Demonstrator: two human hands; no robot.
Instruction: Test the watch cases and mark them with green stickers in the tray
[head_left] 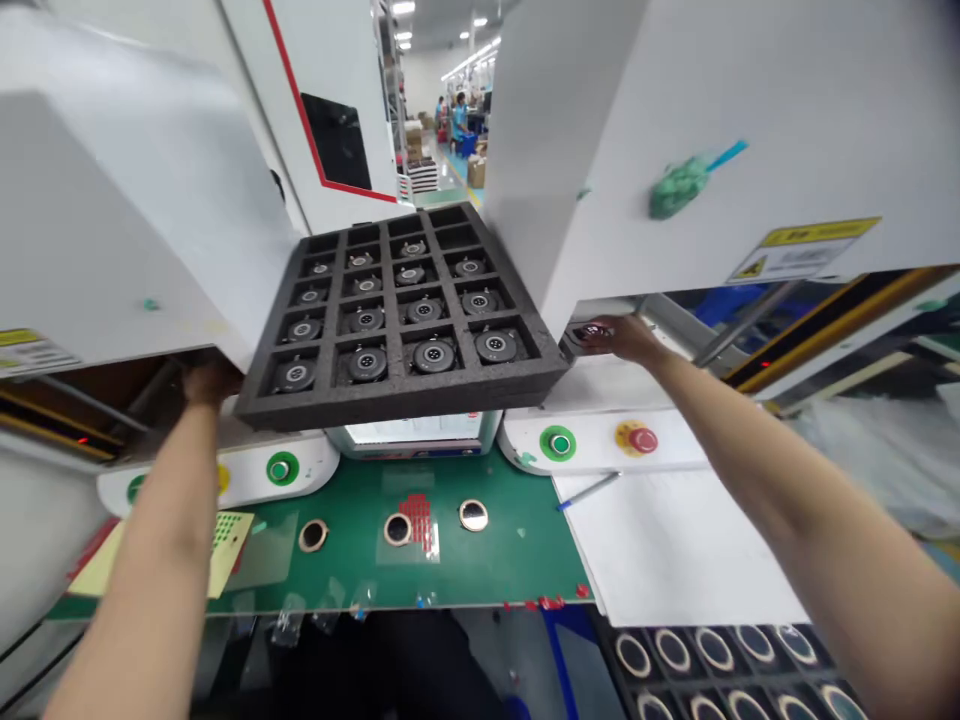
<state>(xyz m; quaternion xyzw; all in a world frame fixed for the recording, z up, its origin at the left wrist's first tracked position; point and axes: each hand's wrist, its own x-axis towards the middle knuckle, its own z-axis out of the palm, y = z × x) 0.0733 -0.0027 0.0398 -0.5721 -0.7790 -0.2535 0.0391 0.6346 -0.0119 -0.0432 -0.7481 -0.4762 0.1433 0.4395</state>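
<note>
A black foam tray [322, 405] with a grid of pockets sits tilted between two white machines, and several pockets hold round black parts [433, 355]. My left hand [204, 380] reaches under the left machine's housing, and its fingers are hidden there. My right hand [621, 337] reaches into the opening of the right machine, fingers curled on a small dark round part [594, 330]. Three metal rings [397, 528] lie on the green mat [510, 560] below the tray.
Green buttons [558, 443] and a red stop button [642, 439] sit on the white consoles. A white sheet [675, 550] with a pen lies at right. Another tray of rings [720, 665] is at bottom right. Yellow sticker sheet [225, 540] at left. People work far down the aisle.
</note>
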